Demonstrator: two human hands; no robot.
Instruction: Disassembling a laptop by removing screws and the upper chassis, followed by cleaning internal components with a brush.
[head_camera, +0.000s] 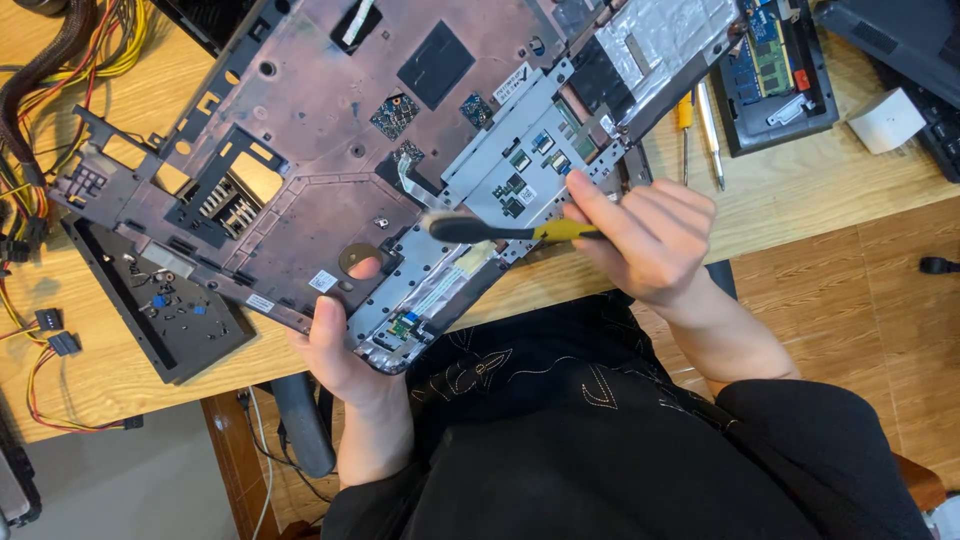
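Two hands grip: left hand (335, 345) the laptop shell (330, 150), right hand (640, 240) the brush (500, 231); hard strokes may tear the centre-frame ribbon cable (408, 178).

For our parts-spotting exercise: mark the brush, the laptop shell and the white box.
brush (520, 232), head view, on its black-and-yellow handle.
laptop shell (320, 130), head view, on its bare inner panel.
white box (886, 120), head view, on its top face.

A purplish laptop case panel (300, 150) lies tilted over the counter edge; a black-and-yellow brush (500, 231) rests across its grey touchpad bracket.
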